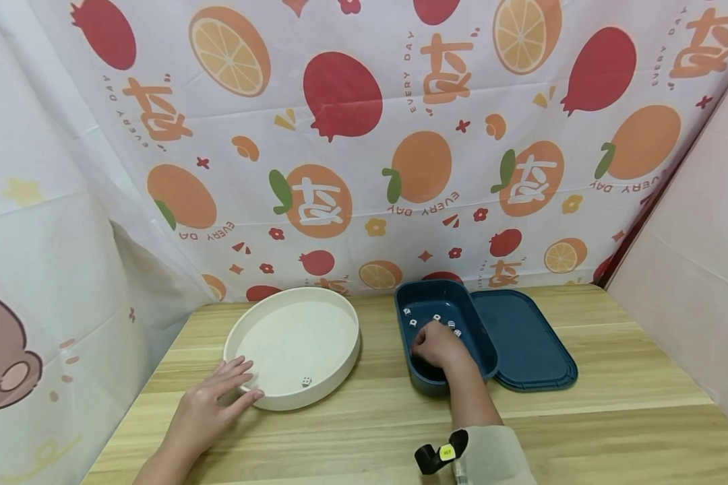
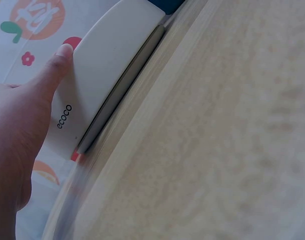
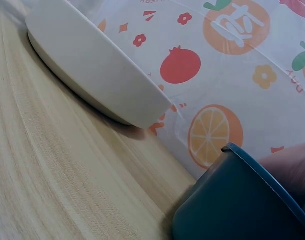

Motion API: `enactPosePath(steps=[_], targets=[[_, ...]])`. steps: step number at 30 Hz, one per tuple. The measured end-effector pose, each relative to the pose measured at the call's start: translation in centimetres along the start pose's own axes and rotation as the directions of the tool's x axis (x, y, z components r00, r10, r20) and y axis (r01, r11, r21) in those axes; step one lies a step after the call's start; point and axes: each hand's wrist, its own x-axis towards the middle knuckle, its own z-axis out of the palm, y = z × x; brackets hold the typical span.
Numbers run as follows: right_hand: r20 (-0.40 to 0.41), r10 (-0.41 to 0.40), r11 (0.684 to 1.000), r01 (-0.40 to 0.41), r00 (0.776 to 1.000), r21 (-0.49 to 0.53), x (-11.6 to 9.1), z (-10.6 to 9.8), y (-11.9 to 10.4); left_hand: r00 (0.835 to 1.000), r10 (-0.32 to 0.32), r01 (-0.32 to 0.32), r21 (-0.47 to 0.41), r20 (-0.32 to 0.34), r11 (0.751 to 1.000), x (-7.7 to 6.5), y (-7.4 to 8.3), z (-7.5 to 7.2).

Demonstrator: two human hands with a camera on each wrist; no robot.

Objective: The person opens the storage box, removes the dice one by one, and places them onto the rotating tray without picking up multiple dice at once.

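Observation:
On the near left rim of a round white tray (image 1: 297, 337) rests my left hand (image 1: 209, 404), its fingers spread and fairly straight. The left wrist view shows the thumb against the tray's outer wall (image 2: 100, 75). One white die (image 1: 306, 382) lies inside the tray near its front edge. My right hand (image 1: 439, 345) reaches down into a dark blue rectangular box (image 1: 488, 347) with its fingers bent. The fingertips are hidden, so whether they pinch a die does not show. Several white dice, among them one die (image 1: 407, 312) at the left, lie on the box floor.
A dark blue lid (image 1: 530, 343) lies flat on the wooden table (image 1: 370, 431) to the right of the box, partly against it. A fruit-printed cloth (image 1: 364, 155) hangs behind the table. White cloth walls stand at both sides.

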Motion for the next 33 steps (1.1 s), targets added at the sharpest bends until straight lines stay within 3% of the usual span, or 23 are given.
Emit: enactPosePath(steps=[9,20,27,33], targets=[[-0.041,-0.016,1.0,0.016,0.999,0.006,0.5,0.0,-0.2,1.0,0.0,0.0,0.001,-0.002,1.0,-0.2,0.1,0.0],[-0.205,-0.114,0.989,0.13,0.972,0.066,0.1,-0.1,-1.8,1.0,-0.007,0.007,0.009,0.001,1.0,-0.2,0.1,-0.1],[-0.314,-0.141,0.976,0.185,0.939,0.115,-0.5,-0.1,-2.8,1.0,-0.003,0.003,0.002,-0.002,1.0,-0.1,0.0,0.0],[-0.417,-0.239,0.945,0.309,0.877,0.108,-1.1,0.5,-4.1,1.0,-0.001,0.001,0.0,-0.006,1.0,-0.2,-0.1,0.0]])
